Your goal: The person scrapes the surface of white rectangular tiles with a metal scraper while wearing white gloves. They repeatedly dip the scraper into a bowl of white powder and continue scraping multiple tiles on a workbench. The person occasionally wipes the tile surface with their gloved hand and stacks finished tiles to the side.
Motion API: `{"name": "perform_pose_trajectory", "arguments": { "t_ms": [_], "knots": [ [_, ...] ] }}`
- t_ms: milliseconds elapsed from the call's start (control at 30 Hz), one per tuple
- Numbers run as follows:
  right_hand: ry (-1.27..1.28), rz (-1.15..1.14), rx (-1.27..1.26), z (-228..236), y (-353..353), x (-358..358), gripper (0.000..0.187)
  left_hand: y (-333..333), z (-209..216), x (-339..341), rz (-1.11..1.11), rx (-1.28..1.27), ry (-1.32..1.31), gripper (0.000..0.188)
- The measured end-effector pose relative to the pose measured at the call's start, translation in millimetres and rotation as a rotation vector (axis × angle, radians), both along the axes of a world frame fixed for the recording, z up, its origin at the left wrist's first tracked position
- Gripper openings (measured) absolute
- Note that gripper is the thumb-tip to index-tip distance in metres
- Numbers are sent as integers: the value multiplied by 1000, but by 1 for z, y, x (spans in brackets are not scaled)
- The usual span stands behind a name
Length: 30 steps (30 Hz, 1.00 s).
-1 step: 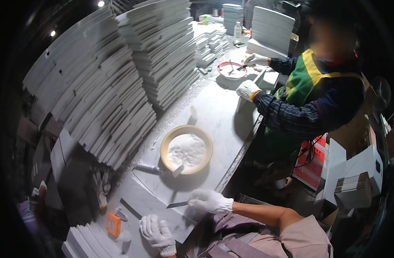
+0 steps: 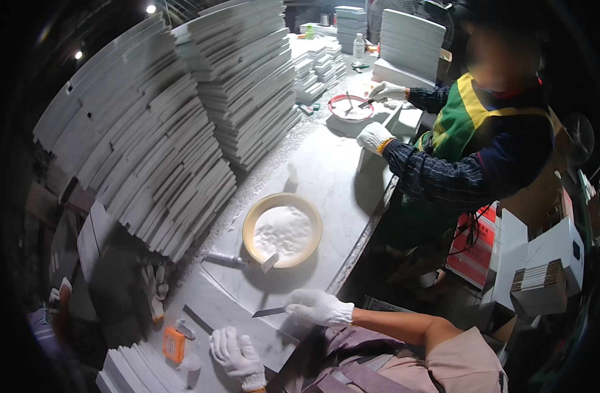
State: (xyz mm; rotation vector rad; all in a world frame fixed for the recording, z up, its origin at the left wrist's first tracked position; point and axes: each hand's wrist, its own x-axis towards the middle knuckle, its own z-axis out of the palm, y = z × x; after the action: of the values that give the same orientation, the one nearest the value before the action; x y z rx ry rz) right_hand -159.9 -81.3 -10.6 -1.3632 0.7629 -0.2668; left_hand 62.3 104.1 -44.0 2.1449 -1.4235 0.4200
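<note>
My right hand (image 2: 318, 308), in a white knit glove, is closed around a putty knife whose flat dark blade (image 2: 268, 312) points left over a pale stone slab (image 2: 251, 329). On the slab's near left part lies my left hand (image 2: 237, 355), also gloved, fingers stretched out and holding nothing. Just beyond the hands stands a yellowish bowl (image 2: 250, 230) filled with white paste or powder (image 2: 283, 230). A small light-coloured spatula (image 2: 270, 263) leans on its near rim.
Tall stacks of white slabs (image 2: 247, 85) line the left side. Near my left hand are an orange tape measure (image 2: 173, 344) and upright slabs (image 2: 139, 370). Across the table, a co-worker in a green apron (image 2: 454, 118) works by a red-rimmed bowl (image 2: 350, 116). Cartons (image 2: 542, 288) stand at right.
</note>
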Motion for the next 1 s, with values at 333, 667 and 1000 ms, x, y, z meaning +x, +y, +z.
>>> {"name": "perform_pose_trajectory", "arguments": {
  "t_ms": [333,667,1000],
  "knots": [
    [-140,-67,293,-16,-3,2,35,-46,3,44,12,206,-112,40],
    [-204,-61,243,-22,-6,3,41,-61,28,26,-6,72,-185,24],
    [-151,-192,345,-12,7,16,45,2,48,-41,45,203,7,29]
  ]
}}
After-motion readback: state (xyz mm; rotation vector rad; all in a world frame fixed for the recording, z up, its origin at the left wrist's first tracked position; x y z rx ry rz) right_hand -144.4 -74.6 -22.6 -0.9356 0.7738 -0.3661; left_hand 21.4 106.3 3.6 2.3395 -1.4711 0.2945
